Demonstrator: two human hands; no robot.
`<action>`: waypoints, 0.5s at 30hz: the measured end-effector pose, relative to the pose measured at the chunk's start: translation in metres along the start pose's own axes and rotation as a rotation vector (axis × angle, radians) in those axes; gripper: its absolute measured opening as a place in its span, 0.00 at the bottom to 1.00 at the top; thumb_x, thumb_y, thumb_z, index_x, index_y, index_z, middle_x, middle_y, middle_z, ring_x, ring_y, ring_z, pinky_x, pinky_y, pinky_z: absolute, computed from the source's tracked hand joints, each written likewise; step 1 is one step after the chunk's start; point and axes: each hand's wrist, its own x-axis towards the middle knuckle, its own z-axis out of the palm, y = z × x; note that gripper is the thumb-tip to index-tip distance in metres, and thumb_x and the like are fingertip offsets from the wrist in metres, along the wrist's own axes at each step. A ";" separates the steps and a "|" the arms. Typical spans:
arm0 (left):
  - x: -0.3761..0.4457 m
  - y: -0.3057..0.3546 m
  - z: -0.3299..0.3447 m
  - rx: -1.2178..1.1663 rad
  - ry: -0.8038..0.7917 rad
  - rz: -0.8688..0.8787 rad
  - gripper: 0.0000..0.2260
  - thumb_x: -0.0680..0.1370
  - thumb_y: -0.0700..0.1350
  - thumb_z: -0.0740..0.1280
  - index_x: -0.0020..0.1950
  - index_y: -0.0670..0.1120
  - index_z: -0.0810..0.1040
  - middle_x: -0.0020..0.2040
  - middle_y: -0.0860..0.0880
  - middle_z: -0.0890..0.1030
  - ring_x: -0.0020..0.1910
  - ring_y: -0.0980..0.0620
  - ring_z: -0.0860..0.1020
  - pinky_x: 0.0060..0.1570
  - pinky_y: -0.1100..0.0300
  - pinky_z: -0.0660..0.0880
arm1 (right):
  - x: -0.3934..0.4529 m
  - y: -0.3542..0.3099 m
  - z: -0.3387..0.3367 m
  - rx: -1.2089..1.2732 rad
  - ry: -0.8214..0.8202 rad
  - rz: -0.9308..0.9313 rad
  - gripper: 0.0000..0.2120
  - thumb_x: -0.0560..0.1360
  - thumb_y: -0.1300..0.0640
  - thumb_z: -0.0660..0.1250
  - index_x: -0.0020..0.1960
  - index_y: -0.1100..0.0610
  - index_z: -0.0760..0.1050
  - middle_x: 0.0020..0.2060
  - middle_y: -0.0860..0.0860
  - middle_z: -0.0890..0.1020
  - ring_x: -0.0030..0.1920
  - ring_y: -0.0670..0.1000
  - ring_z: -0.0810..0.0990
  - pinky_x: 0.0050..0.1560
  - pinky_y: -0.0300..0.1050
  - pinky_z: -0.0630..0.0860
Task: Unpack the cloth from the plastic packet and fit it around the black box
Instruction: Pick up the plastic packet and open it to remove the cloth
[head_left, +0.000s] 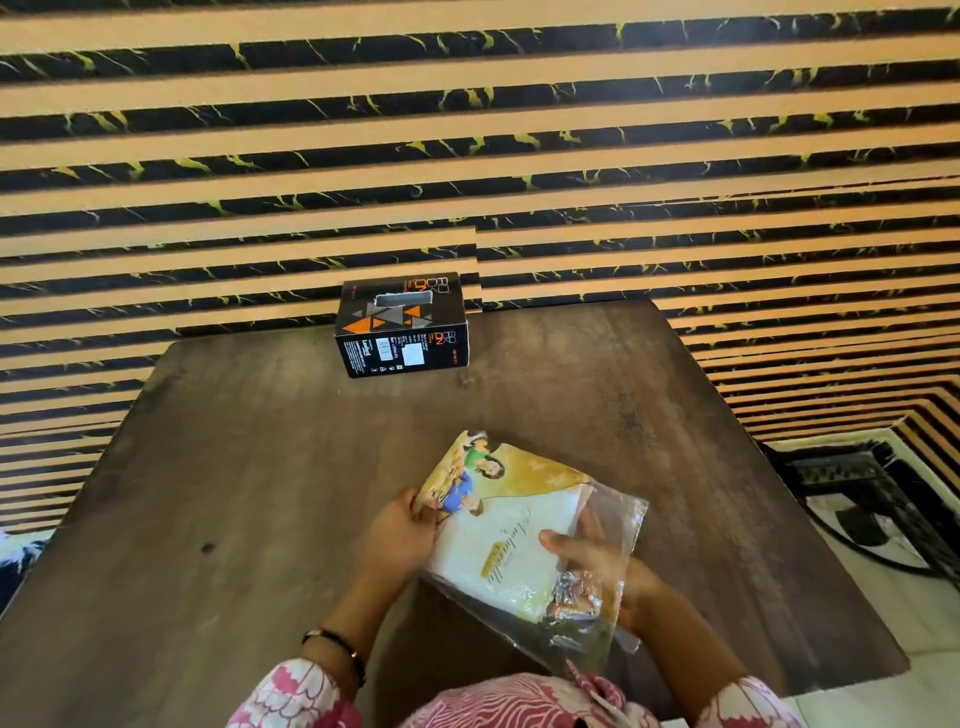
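A clear plastic packet (615, 525) with a printed card and folded white cloth (498, 551) inside is held above the near part of the wooden table (260, 467). My left hand (402, 535) pinches the packet's left edge at the printed card. My right hand (597, 564) grips the right side, thumb on top of the cloth and fingers seen through the plastic. The black box (402, 325) with orange triangles stands at the table's far edge, against the wall, well beyond both hands.
A striped orange and black wall (467, 130) rises right behind the table. To the right, past the table edge, a dark ornate stand (857, 493) sits on a light floor. Bare dark wood lies between the packet and the box.
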 end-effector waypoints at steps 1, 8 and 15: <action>-0.001 -0.002 0.000 -0.032 0.016 -0.006 0.07 0.78 0.47 0.60 0.49 0.48 0.76 0.43 0.45 0.81 0.43 0.44 0.79 0.42 0.52 0.74 | 0.001 0.004 -0.003 -0.016 0.017 -0.015 0.24 0.64 0.58 0.77 0.56 0.58 0.73 0.58 0.60 0.78 0.50 0.53 0.83 0.47 0.45 0.82; 0.002 -0.018 -0.016 -0.260 0.161 -0.109 0.06 0.74 0.42 0.68 0.37 0.47 0.81 0.30 0.49 0.79 0.32 0.50 0.75 0.33 0.58 0.71 | -0.016 -0.005 -0.020 -0.221 0.173 -0.057 0.24 0.72 0.66 0.67 0.66 0.54 0.68 0.56 0.55 0.81 0.53 0.56 0.82 0.49 0.57 0.81; 0.001 -0.027 -0.034 0.113 0.174 -0.054 0.09 0.76 0.46 0.64 0.52 0.46 0.79 0.42 0.44 0.80 0.43 0.41 0.79 0.46 0.49 0.78 | -0.038 -0.017 -0.058 -0.325 0.271 -0.010 0.17 0.76 0.64 0.62 0.61 0.49 0.68 0.54 0.51 0.82 0.51 0.54 0.82 0.50 0.59 0.80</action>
